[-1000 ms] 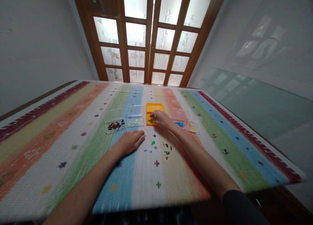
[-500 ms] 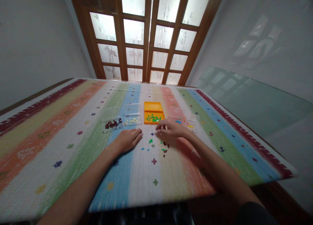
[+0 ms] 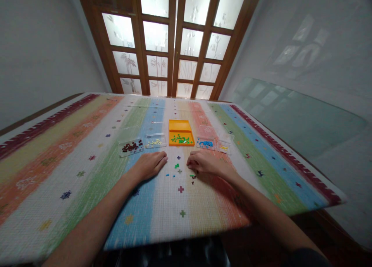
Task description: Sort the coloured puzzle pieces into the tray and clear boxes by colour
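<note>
My left hand (image 3: pixel 148 164) lies palm down on the striped cloth with its fingers resting flat and nothing visible in them. Just beyond it stands a clear box (image 3: pixel 156 140) of small cream pieces. My right hand (image 3: pixel 205 162) is lowered to the cloth, its fingers bent and drawn together over a cluster of small loose pieces; what lies between the fingertips is hidden. Near those fingers I see brown pieces (image 3: pixel 193 183) and a green piece (image 3: pixel 191 176). Between the hands lie a green brick shape (image 3: pixel 176 166) and two small blue pieces (image 3: pixel 167 175).
An orange case (image 3: pixel 179 125) stands open, with green pieces (image 3: pixel 180 138) in its near half. Left of it is a clear box of brown pieces (image 3: pixel 132 147). To its right sit clear boxes of blue pieces (image 3: pixel 205 143) and yellow pieces (image 3: pixel 223 147).
My right hand has come down and nearer, from the front of the orange case to the loose pieces. The box of blue pieces is now uncovered. My left hand stays put.
</note>
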### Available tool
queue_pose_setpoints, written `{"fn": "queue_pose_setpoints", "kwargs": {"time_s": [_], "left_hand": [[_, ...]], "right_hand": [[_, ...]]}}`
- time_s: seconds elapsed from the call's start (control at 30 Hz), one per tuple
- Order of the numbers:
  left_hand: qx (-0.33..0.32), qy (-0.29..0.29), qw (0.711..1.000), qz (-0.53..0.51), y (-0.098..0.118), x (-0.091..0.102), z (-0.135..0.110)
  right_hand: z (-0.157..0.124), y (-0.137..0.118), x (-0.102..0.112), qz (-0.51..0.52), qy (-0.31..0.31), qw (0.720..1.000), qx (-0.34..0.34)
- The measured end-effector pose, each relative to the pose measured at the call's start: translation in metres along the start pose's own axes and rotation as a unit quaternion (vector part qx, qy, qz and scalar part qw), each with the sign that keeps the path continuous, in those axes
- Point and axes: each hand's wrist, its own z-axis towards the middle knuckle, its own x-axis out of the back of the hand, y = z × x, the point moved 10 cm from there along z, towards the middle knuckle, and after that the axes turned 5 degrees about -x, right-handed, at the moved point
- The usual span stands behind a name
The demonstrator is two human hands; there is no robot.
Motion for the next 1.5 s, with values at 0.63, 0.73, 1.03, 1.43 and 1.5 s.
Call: {"fn": "queue_pose_setpoints", "kwargs": {"time_s": [0.63, 0.73, 1.03, 1.43, 1.5], "left_hand": [[-0.003, 0.013, 1.0, 0.011, 0.0, 0.001, -0.001], [-0.004, 0.011, 1.0, 0.013, 0.0, 0.001, -0.001], [-0.014, 0.018, 1.0, -0.01, 0.001, 0.001, 0.0], [-0.002, 0.0, 1.0, -0.002, 0.0, -0.001, 0.0], [-0.003, 0.001, 1.0, -0.005, 0.0, -0.001, 0.0]], "right_hand": [[0.009, -0.001, 0.013, -0.002, 0.029, 0.999, -0.043], [0.012, 0.005, 0.023, 0.001, 0.038, 0.997, -0.061], [0.009, -0.002, 0.007, 0.002, 0.007, 1.0, 0.004], [-0.005, -0.019, 0.014, 0.018, 0.015, 0.999, 0.043], [-0.011, -0.024, 0.012, 0.036, -0.015, 0.998, 0.055]]}}
